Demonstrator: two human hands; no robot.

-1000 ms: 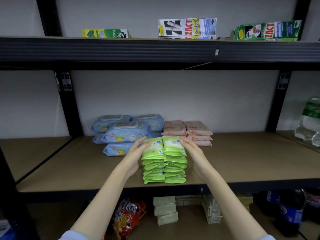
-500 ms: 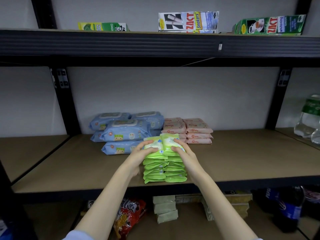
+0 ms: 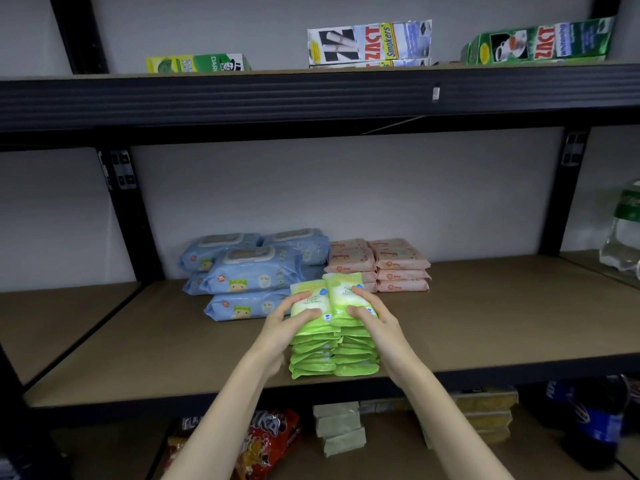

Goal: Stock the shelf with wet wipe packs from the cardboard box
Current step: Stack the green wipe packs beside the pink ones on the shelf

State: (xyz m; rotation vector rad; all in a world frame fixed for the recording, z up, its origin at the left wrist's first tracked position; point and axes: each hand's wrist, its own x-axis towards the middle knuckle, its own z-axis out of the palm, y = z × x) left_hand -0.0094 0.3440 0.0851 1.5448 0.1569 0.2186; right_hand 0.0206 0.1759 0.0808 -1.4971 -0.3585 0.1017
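Two side-by-side stacks of green wet wipe packs [image 3: 332, 327] near the shelf [image 3: 485, 327] front edge, left hand [image 3: 285, 322] and right hand [image 3: 375, 315] clasping their tops — soft, light, likely slippery packs, best squeezed from both outer sides.

A shop or stockroom: black metal racking with board shelves [image 3: 485, 320] carries retail goods in rows, namely stacked wet wipe packs [image 3: 332, 344], toothpaste cartons [image 3: 369, 43], a snack bag [image 3: 266, 441] and soda bottles [image 3: 595, 420].
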